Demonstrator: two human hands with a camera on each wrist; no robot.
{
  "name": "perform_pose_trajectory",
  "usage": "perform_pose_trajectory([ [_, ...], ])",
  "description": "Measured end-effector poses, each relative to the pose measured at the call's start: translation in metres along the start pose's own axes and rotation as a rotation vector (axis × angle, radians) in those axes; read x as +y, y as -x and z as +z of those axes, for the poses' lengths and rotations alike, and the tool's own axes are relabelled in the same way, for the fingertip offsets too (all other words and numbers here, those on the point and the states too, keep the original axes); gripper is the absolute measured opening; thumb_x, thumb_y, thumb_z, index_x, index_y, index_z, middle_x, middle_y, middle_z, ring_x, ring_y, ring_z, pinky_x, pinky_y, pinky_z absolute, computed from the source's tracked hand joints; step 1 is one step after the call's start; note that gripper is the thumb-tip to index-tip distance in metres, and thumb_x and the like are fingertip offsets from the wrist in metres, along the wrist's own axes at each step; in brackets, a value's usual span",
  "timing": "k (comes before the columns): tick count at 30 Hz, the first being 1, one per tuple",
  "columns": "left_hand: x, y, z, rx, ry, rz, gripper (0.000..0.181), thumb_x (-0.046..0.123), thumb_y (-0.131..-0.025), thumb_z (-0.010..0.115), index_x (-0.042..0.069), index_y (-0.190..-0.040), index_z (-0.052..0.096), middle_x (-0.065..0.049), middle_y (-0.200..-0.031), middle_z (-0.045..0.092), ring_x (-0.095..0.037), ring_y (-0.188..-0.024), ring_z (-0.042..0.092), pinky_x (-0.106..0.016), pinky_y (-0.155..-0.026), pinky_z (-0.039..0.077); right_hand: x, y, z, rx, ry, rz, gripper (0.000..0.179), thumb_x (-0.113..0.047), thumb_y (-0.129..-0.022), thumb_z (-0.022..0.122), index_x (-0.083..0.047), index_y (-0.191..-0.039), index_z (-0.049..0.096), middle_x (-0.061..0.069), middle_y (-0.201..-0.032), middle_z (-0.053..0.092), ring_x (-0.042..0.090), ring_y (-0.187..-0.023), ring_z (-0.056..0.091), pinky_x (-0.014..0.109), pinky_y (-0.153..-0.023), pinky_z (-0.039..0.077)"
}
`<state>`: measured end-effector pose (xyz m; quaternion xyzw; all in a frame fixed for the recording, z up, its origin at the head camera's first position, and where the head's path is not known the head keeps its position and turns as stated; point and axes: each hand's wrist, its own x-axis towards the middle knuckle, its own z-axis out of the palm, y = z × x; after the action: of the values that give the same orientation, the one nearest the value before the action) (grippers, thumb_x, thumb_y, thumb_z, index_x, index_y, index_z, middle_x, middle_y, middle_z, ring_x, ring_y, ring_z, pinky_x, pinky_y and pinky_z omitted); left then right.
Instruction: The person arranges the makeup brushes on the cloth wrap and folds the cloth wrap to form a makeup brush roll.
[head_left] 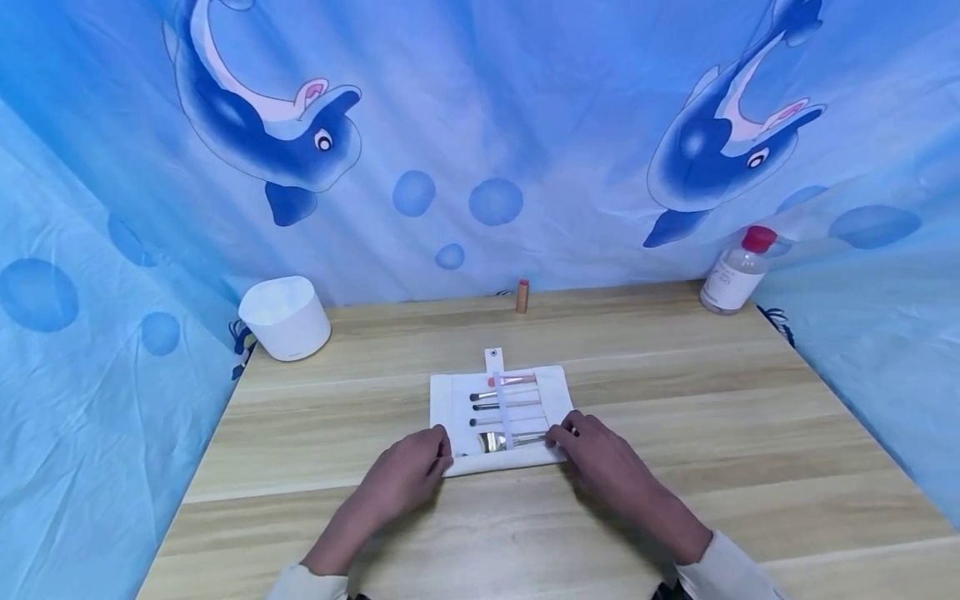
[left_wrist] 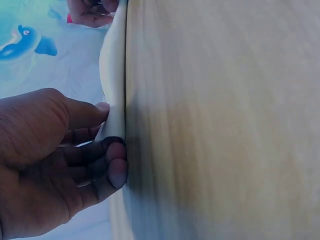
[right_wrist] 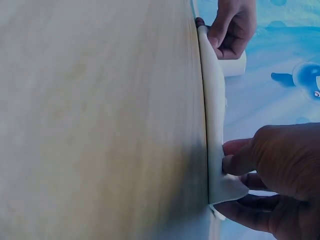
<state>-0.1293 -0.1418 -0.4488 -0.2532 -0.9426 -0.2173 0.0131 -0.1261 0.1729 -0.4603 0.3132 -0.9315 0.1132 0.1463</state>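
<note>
A white makeup brush roll (head_left: 557,392) lies unfolded on the table, with its near edge turned up. Several makeup brushes (head_left: 493,442) sit crosswise in it under a see-through band, among them a pink-tipped brush (head_left: 517,380) at the far side. From the far edge sticks out a strap (head_left: 493,360) with a snap. My left hand (head_left: 408,468) pinches the near left corner, thumb on one face and fingers curled beneath, as the left wrist view shows. At the near right corner my right hand (head_left: 603,460) grips the edge between thumb and fingers.
On the wooden table (head_left: 337,450) a white round container (head_left: 292,325) stands at the back left. A small copper-coloured tube (head_left: 522,297) stands at the back middle. A bottle with a red cap (head_left: 735,275) is at the back right, before a blue dolphin-print cloth (head_left: 525,125).
</note>
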Motion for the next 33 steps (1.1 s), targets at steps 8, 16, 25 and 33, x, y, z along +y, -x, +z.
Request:
perform_pose_trajectory([
  [8,0.001,0.004,0.005,0.033,-0.132,0.104,0.02,0.03,-0.092,0.074,0.018,-0.101,0.06,0.009,-0.088,0.045,-0.01,-0.077,0.044,-0.026,-0.061,0.043,0.001,-0.001,-0.001,-0.023,0.057,-0.099,0.01,-0.02,-0.087,0.075,-0.02,-0.093,0.067,-0.001,-0.103,0.058,0.02,-0.096,0.05,0.038,-0.078,0.047],
  [16,0.003,0.001,0.005,0.064,-0.224,0.193,0.017,0.028,-0.092,0.074,0.016,-0.09,0.061,0.008,-0.084,0.047,-0.011,-0.078,0.044,-0.027,-0.063,0.041,0.005,-0.002,0.004,0.063,0.034,-0.183,0.017,-0.01,-0.085,0.07,-0.013,-0.102,0.068,-0.001,-0.095,0.065,0.021,-0.095,0.058,0.044,-0.092,0.047],
  [25,0.004,-0.012,0.005,0.09,-0.073,0.067,0.015,0.007,-0.095,0.066,0.012,-0.083,0.059,0.006,-0.07,0.049,-0.013,-0.067,0.046,-0.028,-0.057,0.043,0.004,-0.01,0.003,0.03,-0.098,-0.017,0.04,0.004,-0.084,0.066,-0.018,-0.116,0.058,-0.004,-0.092,0.054,0.011,-0.075,0.052,0.026,-0.066,0.048],
  [33,0.0,-0.021,0.011,0.163,-0.124,0.079,0.013,0.011,-0.095,0.069,0.016,-0.089,0.058,0.007,-0.076,0.045,-0.013,-0.068,0.045,-0.027,-0.056,0.041,0.002,-0.018,0.001,-0.025,-0.031,0.031,0.032,0.002,-0.081,0.073,-0.016,-0.107,0.068,0.004,-0.109,0.059,0.017,-0.09,0.057,0.032,-0.074,0.053],
])
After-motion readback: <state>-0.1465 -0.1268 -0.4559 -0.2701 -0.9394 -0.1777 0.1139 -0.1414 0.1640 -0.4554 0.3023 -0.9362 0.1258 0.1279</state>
